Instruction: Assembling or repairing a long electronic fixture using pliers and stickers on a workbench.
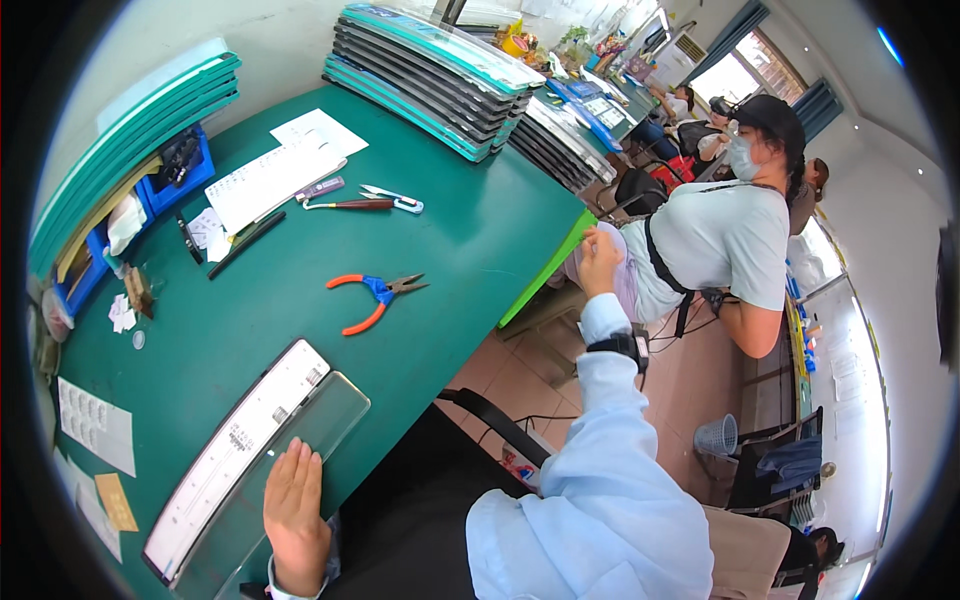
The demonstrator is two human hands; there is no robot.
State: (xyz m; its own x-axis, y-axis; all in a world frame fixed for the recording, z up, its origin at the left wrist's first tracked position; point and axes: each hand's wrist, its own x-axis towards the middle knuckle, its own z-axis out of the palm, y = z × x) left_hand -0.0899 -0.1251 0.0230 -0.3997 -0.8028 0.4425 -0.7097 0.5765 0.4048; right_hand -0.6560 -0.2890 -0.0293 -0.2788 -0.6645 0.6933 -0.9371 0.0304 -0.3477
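My left hand [297, 520] lies with its fingers stretched out and together, over the edge of a clear plate [345, 402] with rounded corners. Alongside that plate is a long white panel [235, 450] with a dark rim and small printed marks, flat on the green table [460, 260]. My right arm reaches out to the right, past the table's edge. At its end my right hand [600, 262] has its fingers bent inward, near the bright green edge strip [550, 268]; what they hold, if anything, is hidden. Pliers [378, 300] with orange and blue handles lie beyond the panel.
A tall stack of teal and black framed panels [430, 85] stands at the back; another stack [140, 150] leans left above blue bins [180, 165]. Snips [395, 199], a hooked tool [350, 204] and papers [265, 185] lie behind the pliers. A masked person [710, 235] is close on the right.
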